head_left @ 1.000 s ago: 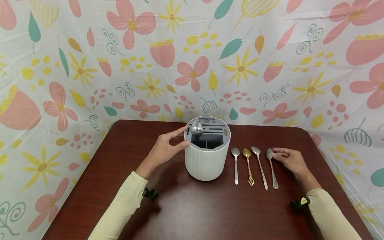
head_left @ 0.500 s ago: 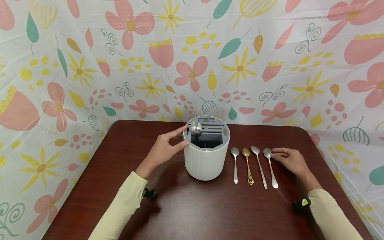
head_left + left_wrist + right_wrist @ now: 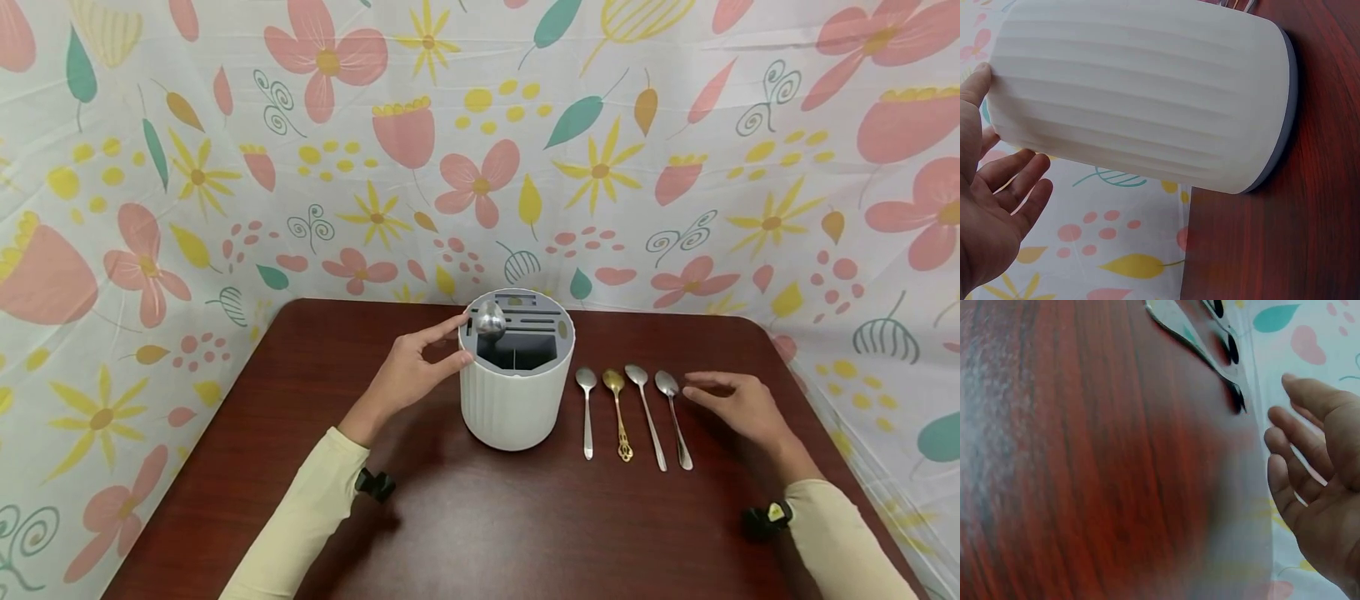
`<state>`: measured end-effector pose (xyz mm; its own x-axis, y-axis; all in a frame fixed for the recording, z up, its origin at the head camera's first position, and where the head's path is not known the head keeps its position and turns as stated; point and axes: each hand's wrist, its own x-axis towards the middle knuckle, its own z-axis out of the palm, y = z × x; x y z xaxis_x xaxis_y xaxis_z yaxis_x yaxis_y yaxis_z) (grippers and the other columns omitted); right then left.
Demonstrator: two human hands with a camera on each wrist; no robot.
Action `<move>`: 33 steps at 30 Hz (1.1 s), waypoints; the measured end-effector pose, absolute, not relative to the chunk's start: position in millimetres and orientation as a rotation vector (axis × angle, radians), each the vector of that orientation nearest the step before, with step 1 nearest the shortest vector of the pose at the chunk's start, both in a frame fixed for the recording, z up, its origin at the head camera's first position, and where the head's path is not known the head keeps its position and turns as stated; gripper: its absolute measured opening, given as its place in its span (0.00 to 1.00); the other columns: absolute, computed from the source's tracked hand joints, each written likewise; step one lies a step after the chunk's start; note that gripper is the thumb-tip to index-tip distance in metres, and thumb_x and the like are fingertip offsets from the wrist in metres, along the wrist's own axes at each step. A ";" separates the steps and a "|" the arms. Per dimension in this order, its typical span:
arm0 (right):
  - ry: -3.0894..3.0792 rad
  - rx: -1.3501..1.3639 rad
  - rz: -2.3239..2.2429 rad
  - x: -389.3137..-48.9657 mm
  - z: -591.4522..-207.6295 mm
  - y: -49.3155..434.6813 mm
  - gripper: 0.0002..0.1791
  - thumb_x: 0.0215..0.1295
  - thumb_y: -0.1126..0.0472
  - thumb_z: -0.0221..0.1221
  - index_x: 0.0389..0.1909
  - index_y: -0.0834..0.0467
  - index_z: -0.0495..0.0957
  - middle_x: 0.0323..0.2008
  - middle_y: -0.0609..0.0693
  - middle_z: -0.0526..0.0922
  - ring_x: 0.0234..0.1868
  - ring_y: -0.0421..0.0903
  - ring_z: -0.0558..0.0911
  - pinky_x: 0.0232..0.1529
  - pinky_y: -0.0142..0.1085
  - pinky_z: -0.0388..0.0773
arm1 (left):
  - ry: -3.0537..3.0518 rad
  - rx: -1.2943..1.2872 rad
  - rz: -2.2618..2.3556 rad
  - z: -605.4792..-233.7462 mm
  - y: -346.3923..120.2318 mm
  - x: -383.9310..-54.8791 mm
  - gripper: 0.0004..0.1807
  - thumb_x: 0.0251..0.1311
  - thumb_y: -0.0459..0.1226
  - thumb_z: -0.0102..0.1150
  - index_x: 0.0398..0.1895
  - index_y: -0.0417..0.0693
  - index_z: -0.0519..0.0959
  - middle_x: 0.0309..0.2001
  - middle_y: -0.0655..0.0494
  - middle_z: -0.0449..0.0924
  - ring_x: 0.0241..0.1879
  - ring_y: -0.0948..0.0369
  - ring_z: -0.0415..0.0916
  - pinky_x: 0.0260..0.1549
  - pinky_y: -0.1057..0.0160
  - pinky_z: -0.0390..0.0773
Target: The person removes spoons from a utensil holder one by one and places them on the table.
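In the head view my left hand point(image 3: 411, 364) touches the left rim of a white ribbed utensil holder point(image 3: 512, 412), thumb and forefinger stretched apart along it. The left wrist view shows that hand's point(image 3: 1004, 194) other fingers loose beside the ribbed wall point(image 3: 1129, 94). Upright in the holder is a metal spoon point(image 3: 491, 319), its shiny bowl above the slots. My right hand point(image 3: 742, 406) hovers just right of a silver spoon point(image 3: 667, 384), fingers extended and holding nothing. The right wrist view has this hand point(image 3: 1319, 450) apart from the silver spoon's handle point(image 3: 1169, 315).
Left of that spoon lie a long silver spoon point(image 3: 637, 376), a gold spoon point(image 3: 614, 381) with an openwork handle, and another silver spoon point(image 3: 587, 380). All rest on a dark red-brown wooden table point(image 3: 525, 525). A flowered cloth point(image 3: 480, 125) hangs behind it.
The rightmost silver spoon has shifted slightly left at its bowl end. My right hand has let go of it and drawn back to the right. The left hand stays at the holder.
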<state>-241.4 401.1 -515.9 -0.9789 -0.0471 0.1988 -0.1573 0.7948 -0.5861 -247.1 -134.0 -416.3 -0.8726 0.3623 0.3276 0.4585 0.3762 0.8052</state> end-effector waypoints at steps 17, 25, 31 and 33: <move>-2.518 0.411 0.969 -231.4 -441.8 363.6 0.16 0.58 0.60 0.75 0.48 0.46 0.89 0.45 0.41 0.87 0.48 0.23 0.77 0.44 0.16 0.68 | -2.517 -0.776 -1.516 -414.8 -134.9 -247.8 0.32 0.66 0.55 0.66 0.73 0.72 0.71 0.69 0.73 0.72 0.62 0.60 0.72 0.49 0.52 0.78; -2.437 0.600 0.870 -241.2 -397.9 329.0 0.19 0.52 0.63 0.78 0.45 0.46 0.90 0.37 0.48 0.90 0.44 0.25 0.80 0.47 0.16 0.68 | -2.515 -0.771 -1.524 -415.7 -134.9 -247.4 0.32 0.66 0.54 0.66 0.73 0.71 0.71 0.69 0.72 0.73 0.63 0.59 0.73 0.55 0.46 0.77; -2.418 0.701 0.839 -247.8 -370.5 300.3 0.18 0.51 0.63 0.78 0.43 0.44 0.91 0.37 0.43 0.90 0.41 0.30 0.83 0.42 0.19 0.71 | -2.493 -0.782 -1.552 -416.6 -134.4 -247.4 0.32 0.66 0.53 0.67 0.72 0.70 0.72 0.69 0.72 0.73 0.63 0.57 0.73 0.57 0.39 0.75; -2.390 0.750 0.834 -251.8 -363.1 290.9 0.17 0.50 0.63 0.79 0.42 0.45 0.91 0.37 0.42 0.89 0.44 0.29 0.82 0.45 0.19 0.71 | -2.489 -0.785 -1.555 -416.6 -134.2 -247.3 0.32 0.65 0.53 0.67 0.72 0.70 0.72 0.69 0.72 0.73 0.64 0.57 0.72 0.58 0.39 0.74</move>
